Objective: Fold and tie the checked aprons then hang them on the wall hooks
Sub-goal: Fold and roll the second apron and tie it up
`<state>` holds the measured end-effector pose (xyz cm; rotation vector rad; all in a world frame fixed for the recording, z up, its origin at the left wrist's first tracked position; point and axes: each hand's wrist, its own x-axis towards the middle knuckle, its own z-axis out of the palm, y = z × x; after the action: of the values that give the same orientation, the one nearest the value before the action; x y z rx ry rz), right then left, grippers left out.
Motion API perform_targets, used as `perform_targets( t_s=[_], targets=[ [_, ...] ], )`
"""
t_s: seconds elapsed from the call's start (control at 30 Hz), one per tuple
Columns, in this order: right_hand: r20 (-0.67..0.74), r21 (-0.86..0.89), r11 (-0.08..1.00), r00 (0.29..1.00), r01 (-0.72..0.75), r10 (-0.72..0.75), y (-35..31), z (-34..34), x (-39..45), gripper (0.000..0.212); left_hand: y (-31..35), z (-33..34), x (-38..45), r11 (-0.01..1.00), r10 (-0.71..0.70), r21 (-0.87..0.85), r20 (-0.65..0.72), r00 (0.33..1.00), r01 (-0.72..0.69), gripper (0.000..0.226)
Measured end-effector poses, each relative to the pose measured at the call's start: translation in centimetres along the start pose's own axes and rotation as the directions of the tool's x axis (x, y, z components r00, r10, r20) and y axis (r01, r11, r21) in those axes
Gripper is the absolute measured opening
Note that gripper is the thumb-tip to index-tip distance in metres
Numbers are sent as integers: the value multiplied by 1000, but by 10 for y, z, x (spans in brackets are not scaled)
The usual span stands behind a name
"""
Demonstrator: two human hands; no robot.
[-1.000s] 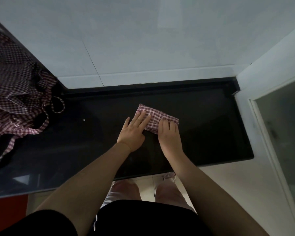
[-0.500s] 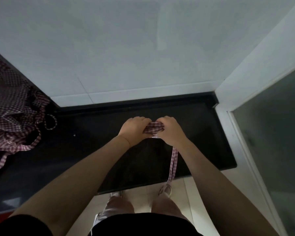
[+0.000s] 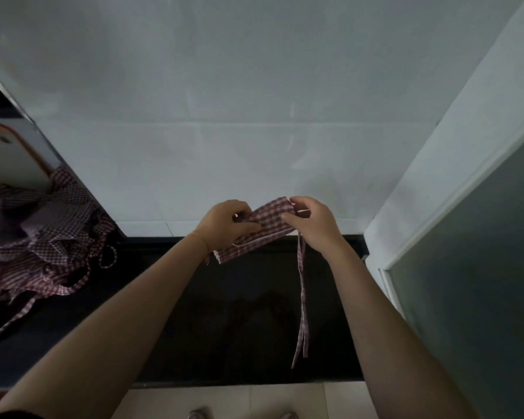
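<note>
Folded checked apron [image 3: 256, 229] held above the black counter [image 3: 254, 313], left hand [image 3: 224, 223] and right hand [image 3: 312, 223] both gripping it; ties [image 3: 301, 297] dangling. Tying stage; next, presumably wrapping the ties around.

two hands [image 3: 224, 223], one folded apron [image 3: 259, 229], one apron heap [image 3: 43, 237]

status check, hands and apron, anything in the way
Left hand and right hand grip folded apron above counter. Ties dangle untied. Nothing blocking.
</note>
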<state>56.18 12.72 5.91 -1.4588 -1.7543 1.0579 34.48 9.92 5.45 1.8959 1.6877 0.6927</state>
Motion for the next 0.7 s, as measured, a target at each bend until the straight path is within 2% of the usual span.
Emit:
perform_targets(
  t_s=[0.23,0.37,0.5,0.63,0.7],
  targets=[
    [-39,5,997,996,82,-82,-54,-24,-11,25,21,-42,-15,991,4,-131,-103,995,-18,27],
    [23,-170,977,991,132,-130,-95,-20,-20,22,15,-74,-30,989,29,-143,-104,994,-44,26],
    [82,-377,914,988,152,-130,-123,-13,-28,19,6,-104,-40,990,79,-107,-167,983,-97,26],
    [21,-343,928,988,149,-151,-156,-2,-41,11,2,-135,-45,987,157,60,-147,977,-150,27],
    [-6,-207,971,992,122,-126,-168,0,-47,15,3,-146,-48,982,183,81,-140,973,-173,26]
  ],
)
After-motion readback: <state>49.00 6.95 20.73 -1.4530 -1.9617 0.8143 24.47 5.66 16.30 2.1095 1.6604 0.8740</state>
